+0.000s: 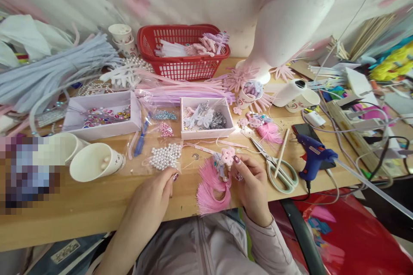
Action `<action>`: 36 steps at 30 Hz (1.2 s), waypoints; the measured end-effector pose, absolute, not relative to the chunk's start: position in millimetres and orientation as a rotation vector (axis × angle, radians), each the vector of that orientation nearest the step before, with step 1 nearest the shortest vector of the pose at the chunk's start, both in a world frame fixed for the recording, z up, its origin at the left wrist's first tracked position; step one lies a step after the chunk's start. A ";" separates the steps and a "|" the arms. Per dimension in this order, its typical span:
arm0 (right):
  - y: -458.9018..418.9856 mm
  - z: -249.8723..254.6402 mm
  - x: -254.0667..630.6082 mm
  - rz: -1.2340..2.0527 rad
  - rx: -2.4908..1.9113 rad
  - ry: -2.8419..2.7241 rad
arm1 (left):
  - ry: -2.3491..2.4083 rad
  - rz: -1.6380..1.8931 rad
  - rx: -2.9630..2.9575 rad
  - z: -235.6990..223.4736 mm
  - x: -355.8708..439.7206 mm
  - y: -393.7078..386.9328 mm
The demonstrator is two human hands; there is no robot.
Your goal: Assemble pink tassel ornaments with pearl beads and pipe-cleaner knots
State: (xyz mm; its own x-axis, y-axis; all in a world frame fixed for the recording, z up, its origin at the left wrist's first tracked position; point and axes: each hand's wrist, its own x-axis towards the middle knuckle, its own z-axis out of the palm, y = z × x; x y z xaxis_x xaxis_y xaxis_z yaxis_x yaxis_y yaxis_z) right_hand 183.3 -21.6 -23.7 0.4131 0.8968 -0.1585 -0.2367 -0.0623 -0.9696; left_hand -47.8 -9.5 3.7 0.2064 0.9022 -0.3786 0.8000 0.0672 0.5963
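My right hand (252,182) pinches a tassel ornament by its pale pink fuzzy flower (227,156). Below the flower hang a grey-lilac fuzzy piece and a long pink tassel (206,189), just over the table's front edge. My left hand (154,193) is closed, thumb and fingers pressed together, beside a heap of silvery pearl beads (165,156); whatever it may hold is too small or hidden. Beyond the right hand lies a similar ornament with a pink tassel (270,132). Scissors (282,176) with pale green handles lie to the right, a thin stick across them.
A blue glue gun (314,154) with its cord lies at right, near a power strip (350,133). Two paper cups (93,165) stand at left. White boxes (206,135) hold beads and trinkets. Behind are a red basket (185,62), pipe cleaners (64,62) and a white stand (287,21).
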 end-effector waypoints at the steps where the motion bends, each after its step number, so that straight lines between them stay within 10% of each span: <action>1: -21.2 -22.4 184.2 1.045 -1.311 -0.679 | 1.567 0.211 1.739 4.1 -48.1 -10.6; 36: -36.1 -27.4 182.1 0.480 -1.437 -1.271 | 1.379 0.445 2.212 42.2 -0.3 -13.2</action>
